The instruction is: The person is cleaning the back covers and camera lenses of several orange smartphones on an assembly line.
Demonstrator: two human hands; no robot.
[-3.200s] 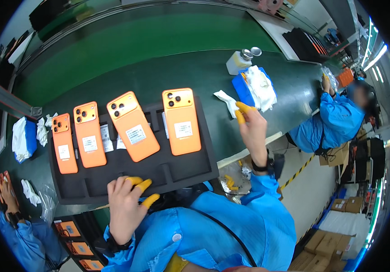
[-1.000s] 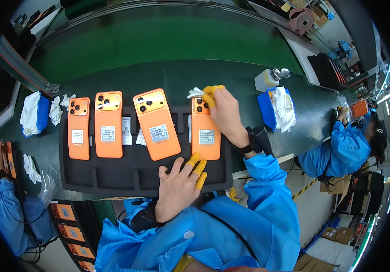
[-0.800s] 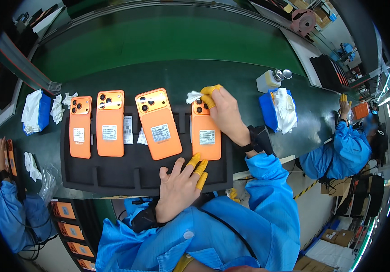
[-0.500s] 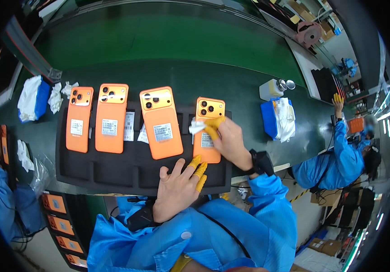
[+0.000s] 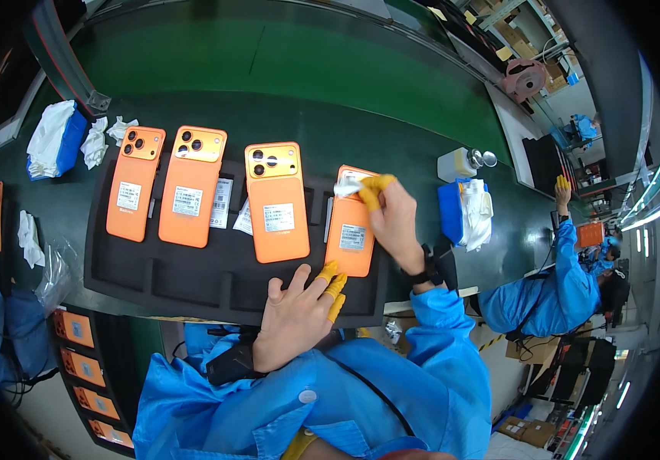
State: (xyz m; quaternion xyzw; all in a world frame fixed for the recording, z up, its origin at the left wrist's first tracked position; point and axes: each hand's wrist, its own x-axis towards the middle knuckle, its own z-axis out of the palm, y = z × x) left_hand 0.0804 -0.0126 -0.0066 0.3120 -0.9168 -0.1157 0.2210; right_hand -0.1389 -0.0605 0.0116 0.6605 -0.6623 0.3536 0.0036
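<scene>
An orange phone point(image 5: 343, 261) with a white label lies back up at the right of the black foam tray point(image 5: 192, 295). My right hand point(image 5: 396, 224), in yellow finger cots, pinches a crumpled white wipe point(image 5: 347, 187) against its camera area, partly hiding the lenses. At the phone's lower edge, fingertips of my left hand point(image 5: 295, 318) rest against it, the fingers spread and some in yellow cots. Left of it lie three more labelled orange phones: a tilted one point(image 5: 278, 245), one in the middle point(image 5: 184, 231) and one at the far left point(image 5: 125, 222).
Blue boxes of white wipes stand at left point(image 5: 72, 146) and right point(image 5: 449, 213). Behind the right box is a pump bottle point(image 5: 459, 163). Crumpled wipes point(image 5: 94, 143) lie at left. More phones sit in a lower tray point(image 5: 85, 368). A co-worker point(image 5: 537, 299) works at right.
The wipe and my right hand have moved up over the phone's camera area, uncovering its label. My left hand stays at the lower edge. The whole view has shifted slightly.
</scene>
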